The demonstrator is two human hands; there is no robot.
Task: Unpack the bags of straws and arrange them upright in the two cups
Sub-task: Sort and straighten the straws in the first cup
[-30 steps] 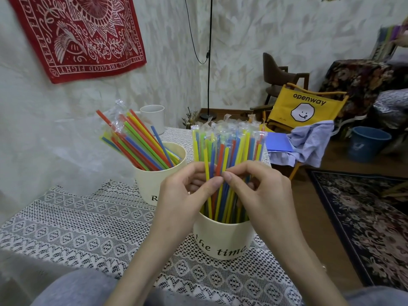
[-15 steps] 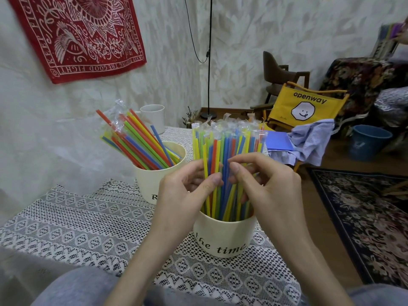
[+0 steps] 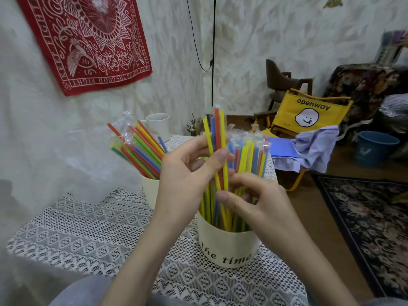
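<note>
Left hand (image 3: 187, 173) pinching a few wrapped straws (image 3: 217, 142), yellow, red and blue, raised above the rest of the bundle. Right hand (image 3: 254, 199) curled round the lower part of the straw bundle (image 3: 249, 155) standing upright in the near cup (image 3: 227, 246), lettered "the time", near the table's (image 3: 88, 235) right edge under a lace cloth. Behind it, toward the far edge, the second cup (image 3: 150, 191) with leaning straws (image 3: 141, 149). White mug (image 3: 159, 125) at the far edge by the wall.
</note>
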